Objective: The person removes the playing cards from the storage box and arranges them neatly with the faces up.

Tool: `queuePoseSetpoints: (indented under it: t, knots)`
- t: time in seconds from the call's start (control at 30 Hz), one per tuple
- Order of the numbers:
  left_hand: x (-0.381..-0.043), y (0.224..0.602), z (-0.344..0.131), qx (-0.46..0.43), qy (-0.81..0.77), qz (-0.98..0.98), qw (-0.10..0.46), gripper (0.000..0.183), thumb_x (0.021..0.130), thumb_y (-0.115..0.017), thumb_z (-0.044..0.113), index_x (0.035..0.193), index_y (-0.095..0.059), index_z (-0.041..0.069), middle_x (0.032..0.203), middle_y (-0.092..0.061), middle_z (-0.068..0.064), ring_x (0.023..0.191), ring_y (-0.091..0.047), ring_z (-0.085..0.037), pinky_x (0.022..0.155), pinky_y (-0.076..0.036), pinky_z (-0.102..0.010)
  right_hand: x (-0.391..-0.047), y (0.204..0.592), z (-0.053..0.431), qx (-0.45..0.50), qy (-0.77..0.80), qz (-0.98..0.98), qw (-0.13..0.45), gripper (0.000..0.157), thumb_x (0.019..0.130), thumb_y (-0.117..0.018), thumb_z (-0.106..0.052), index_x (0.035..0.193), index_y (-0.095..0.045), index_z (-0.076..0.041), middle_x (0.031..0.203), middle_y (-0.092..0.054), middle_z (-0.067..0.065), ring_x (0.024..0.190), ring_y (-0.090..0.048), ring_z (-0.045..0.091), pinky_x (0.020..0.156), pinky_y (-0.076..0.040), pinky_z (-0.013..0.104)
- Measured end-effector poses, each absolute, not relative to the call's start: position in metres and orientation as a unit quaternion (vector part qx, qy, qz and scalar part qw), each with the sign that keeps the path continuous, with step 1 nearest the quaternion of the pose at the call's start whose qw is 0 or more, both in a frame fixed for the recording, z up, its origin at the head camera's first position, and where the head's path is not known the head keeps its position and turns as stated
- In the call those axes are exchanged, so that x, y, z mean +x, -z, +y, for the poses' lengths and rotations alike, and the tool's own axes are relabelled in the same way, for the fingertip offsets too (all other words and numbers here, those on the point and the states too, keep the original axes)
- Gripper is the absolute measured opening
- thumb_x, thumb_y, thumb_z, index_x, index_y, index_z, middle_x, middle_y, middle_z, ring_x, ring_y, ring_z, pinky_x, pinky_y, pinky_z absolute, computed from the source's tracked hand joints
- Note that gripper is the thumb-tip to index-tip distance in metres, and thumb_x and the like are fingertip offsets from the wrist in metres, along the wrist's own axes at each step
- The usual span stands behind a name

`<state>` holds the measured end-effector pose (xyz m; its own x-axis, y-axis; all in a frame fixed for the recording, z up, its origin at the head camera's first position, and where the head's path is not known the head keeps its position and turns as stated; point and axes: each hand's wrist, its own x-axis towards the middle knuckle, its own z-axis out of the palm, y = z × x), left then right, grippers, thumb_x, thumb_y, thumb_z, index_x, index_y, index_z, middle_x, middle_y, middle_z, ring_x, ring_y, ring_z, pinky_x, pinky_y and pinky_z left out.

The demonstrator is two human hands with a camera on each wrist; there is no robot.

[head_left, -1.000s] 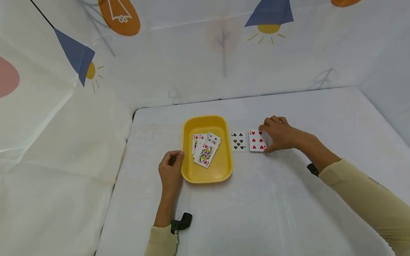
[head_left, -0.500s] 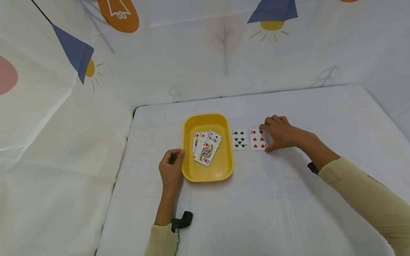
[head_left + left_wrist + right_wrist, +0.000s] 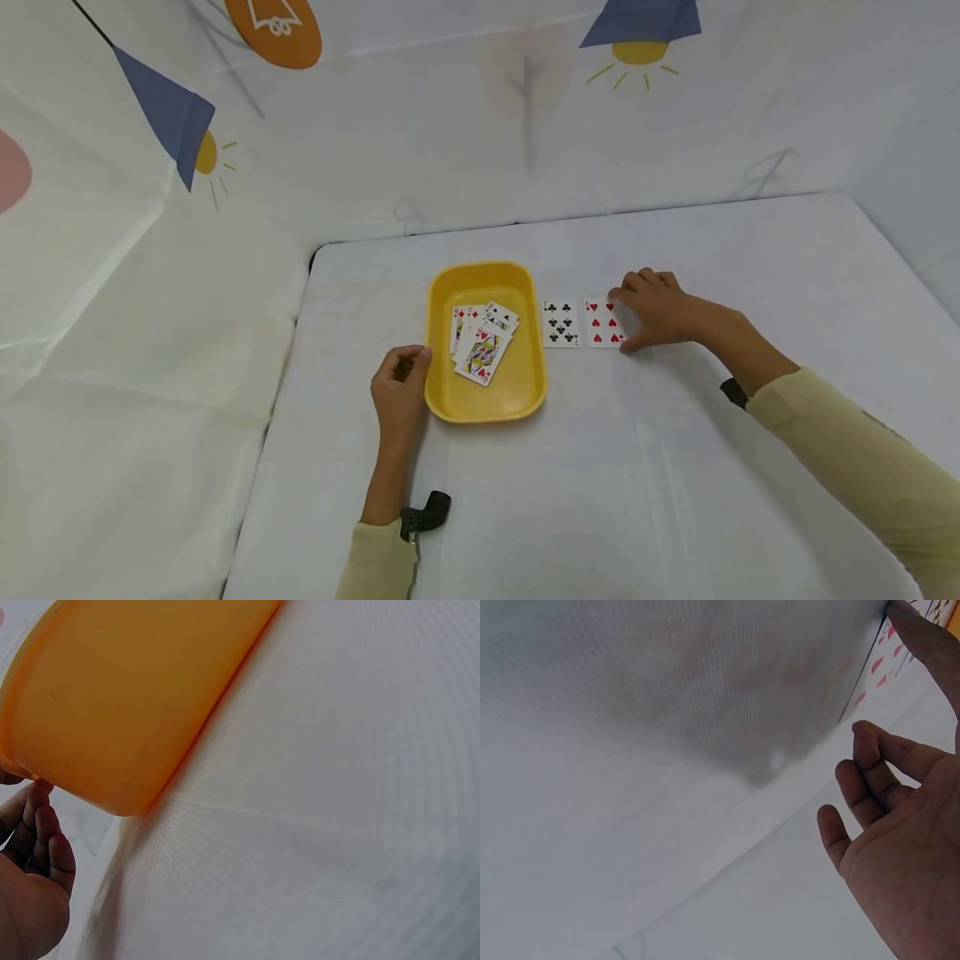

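Note:
In the head view my left hand (image 3: pixel 397 396) pinches the left rim of a yellow plastic tray (image 3: pixel 521 404). The left wrist view shows its fingertips (image 3: pixel 43 787) under the rim of the tray (image 3: pixel 112 697). Several playing cards lie loosely overlapped in the tray, a queen of hearts (image 3: pixel 482 357) on top. To the tray's right, a seven of clubs (image 3: pixel 561 324) lies face up. Beside it is a six of hearts (image 3: pixel 602 323), which my right hand (image 3: pixel 663 312) holds at its right-hand corners between thumb and forefinger. The right wrist view shows the other fingers of that hand (image 3: pixel 907 847) bent.
A white cloth covers the table (image 3: pixel 570 483). White fabric walls (image 3: pixel 420 125) printed with lamps stand along its back and left edges. A black strap (image 3: pixel 425 515) is on the left wrist, by the sleeve.
The head view has tipped slightly, so everything on the table sits a little higher in the picture. Both hands and the cards keep their places.

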<state>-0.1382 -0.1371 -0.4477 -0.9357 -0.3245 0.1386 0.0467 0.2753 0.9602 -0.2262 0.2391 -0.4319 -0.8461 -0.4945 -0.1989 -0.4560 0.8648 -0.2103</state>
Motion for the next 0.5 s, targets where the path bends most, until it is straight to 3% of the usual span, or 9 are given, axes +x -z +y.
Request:
queuePoseSetpoints:
  t: [0.5]
  knots:
    - [-0.136, 0.447, -0.135, 0.091, 0.597, -0.782, 0.153, 0.018, 0.096, -0.067, 0.012, 0.104, -0.070, -0.004, 0.095, -0.065, -0.015, 0.081, -0.055, -0.016, 0.071, -0.045, -0.020, -0.218, 0.428, 0.229, -0.234, 0.124, 0.963, 0.048, 0.067, 0.076, -0.085, -0.043, 0.127, -0.064, -0.005, 0.114, -0.058, 0.010, 0.112, -0.045, 0.031, 0.095, -0.033, 0.055]
